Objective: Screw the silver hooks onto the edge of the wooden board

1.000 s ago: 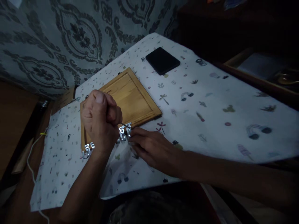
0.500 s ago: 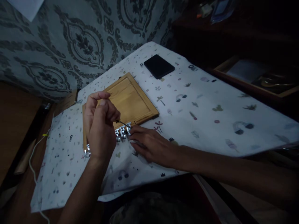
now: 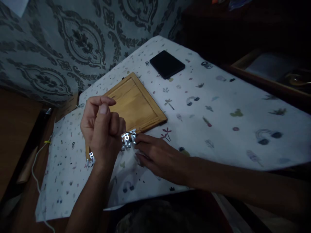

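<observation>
A small wooden cabinet door [image 3: 136,103] lies flat on a patterned white cloth [image 3: 218,106]. Shiny metal hinges sit on its near edge: one [image 3: 128,138] in the middle and another [image 3: 91,158] at the left corner. My left hand [image 3: 102,129] hovers over the door's near edge, fingers pinched round a thin dark tool whose tip points at the middle hinge. Lying on the cloth just right of that hinge is my right hand [image 3: 157,155], its fingertips pressed against the metal.
A flat black case [image 3: 167,64] lies at the far end of the cloth. A patterned wall [image 3: 73,42] rises behind. A white cord [image 3: 34,171] hangs at the left by a wooden surface. A wooden tray [image 3: 272,74] sits at the right in the dark.
My left hand has loosened from a tight fist into a pinch on the thin tool and shifted slightly. My right hand stays by the middle hinge. The camera has wobbled a little.
</observation>
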Motion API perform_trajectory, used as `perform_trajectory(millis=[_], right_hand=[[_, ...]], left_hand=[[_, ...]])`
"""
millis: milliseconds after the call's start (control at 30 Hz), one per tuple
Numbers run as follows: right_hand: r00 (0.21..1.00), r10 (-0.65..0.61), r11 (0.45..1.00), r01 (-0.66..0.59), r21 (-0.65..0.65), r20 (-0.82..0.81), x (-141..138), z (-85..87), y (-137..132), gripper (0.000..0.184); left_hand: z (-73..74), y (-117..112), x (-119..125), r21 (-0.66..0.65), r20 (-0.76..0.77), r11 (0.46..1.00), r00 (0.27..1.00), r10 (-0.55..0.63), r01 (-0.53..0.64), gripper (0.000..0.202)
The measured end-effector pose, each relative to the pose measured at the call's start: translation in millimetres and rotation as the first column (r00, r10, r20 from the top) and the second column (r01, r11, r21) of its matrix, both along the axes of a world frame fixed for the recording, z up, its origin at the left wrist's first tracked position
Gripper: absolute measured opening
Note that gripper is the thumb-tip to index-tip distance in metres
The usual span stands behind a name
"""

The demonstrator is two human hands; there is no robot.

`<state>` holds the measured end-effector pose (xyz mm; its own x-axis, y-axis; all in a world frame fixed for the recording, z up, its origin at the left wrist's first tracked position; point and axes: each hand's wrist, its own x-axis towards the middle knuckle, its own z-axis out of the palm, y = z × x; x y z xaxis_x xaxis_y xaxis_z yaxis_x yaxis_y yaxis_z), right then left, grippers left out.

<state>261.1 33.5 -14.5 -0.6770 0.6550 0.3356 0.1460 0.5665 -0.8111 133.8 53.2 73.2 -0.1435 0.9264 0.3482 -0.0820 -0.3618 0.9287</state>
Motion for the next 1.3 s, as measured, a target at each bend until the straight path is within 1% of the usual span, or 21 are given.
perform_trajectory(millis=[167, 233, 300, 367, 433, 467, 533, 667, 767, 933, 1133, 1300], right_hand=[[1.0, 0.003, 0.997, -0.001, -0.078, 0.017, -1, 0.8, 1, 0.016], [1.0, 0.014, 0.994, -0.013, -0.11, 0.003, -3, 0.6, 3, 0.014], [0.999, 0.02, 0.99, -0.023, -0.137, -0.027, -4, -0.3, 5, 0.015], [0.998, 0.011, 0.99, -0.019, -0.143, -0.055, -5, -1.8, 6, 0.015], [0.997, 0.0, 0.993, -0.009, -0.121, -0.077, -5, -3.8, 7, 0.014], [0.996, 0.0, 0.995, -0.009, -0.104, -0.085, -5, -4.8, 7, 0.013], [0.995, 0.008, 0.997, -0.016, -0.08, -0.095, -4, -6.2, 7, 0.013], [0.995, 0.021, 0.996, -0.029, -0.083, -0.093, -4, -6.7, 6, 0.014], [0.996, 0.037, 0.995, -0.044, -0.088, -0.078, -4, -6.4, 6, 0.014], [0.994, 0.01, 0.993, -0.022, -0.115, -0.105, -4, -5.1, 3, 0.011], [0.998, -0.012, 0.983, 0.0, -0.185, -0.067, -5, -1.9, 3, 0.012], [0.994, -0.008, 0.985, -0.01, -0.172, -0.105, -5, -1.8, 3, 0.012]], left_hand=[[1.0, 5, -14, -0.017, 0.002, 0.997, 0.997, -0.08, 0.08, 0.017], [0.5, 4, -15, -0.007, -0.008, 0.994, 0.994, -0.106, 0.106, 0.017], [0.8, 1, -13, -0.005, -0.049, 0.993, 0.992, -0.117, 0.117, 0.016], [2.6, -5, -9, -0.009, -0.135, 0.996, 0.987, -0.09, 0.089, 0.016], [5.4, -12, -3, -0.005, -0.224, 1.0, 0.975, -0.018, 0.017, 0.019], [6.7, -14, -1, -0.001, -0.245, 1.0, 0.969, 0.019, -0.02, 0.021], [7.9, -17, 4, 0.007, -0.223, 0.998, 0.973, 0.067, -0.067, 0.021], [3.2, -12, 10, 0.063, -0.102, 0.995, 0.991, 0.086, -0.08, 0.017], [-1.0, -6, 12, 0.081, -0.069, 0.992, 0.993, 0.098, -0.092, 0.021], [1.3, -2, 10, 0.026, -0.077, 0.999, 0.996, 0.042, -0.04, 0.026], [5.6, 3, -1, -0.03, -0.079, 0.998, 0.995, -0.053, 0.051, 0.026], [3.7, 2, -1, 0.0, -0.099, 0.998, 0.993, -0.063, 0.063, 0.024]])
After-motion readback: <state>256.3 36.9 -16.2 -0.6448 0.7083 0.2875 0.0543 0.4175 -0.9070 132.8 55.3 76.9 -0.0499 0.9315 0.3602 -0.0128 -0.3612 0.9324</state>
